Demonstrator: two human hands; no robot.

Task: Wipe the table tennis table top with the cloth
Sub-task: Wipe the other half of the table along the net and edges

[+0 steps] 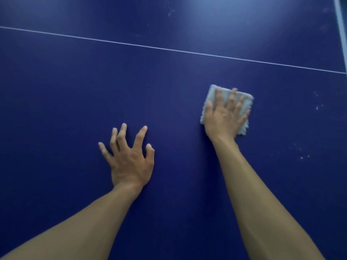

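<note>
A dark blue table tennis table top (75, 94) fills the view. A folded pale grey cloth (211, 94) lies flat on it right of centre. My right hand (224, 117) presses down on the cloth with fingers spread, covering most of it. Lower and to the left, my left hand (129, 158) rests on the bare table with its fingertips splayed and nothing in it. Both forearms reach in from the bottom edge.
A thin white centre line (169, 50) crosses the table from upper left to right. A pale edge stripe (340, 21) runs down the top right corner. Small white specks (301, 157) dot the surface to the right of the cloth.
</note>
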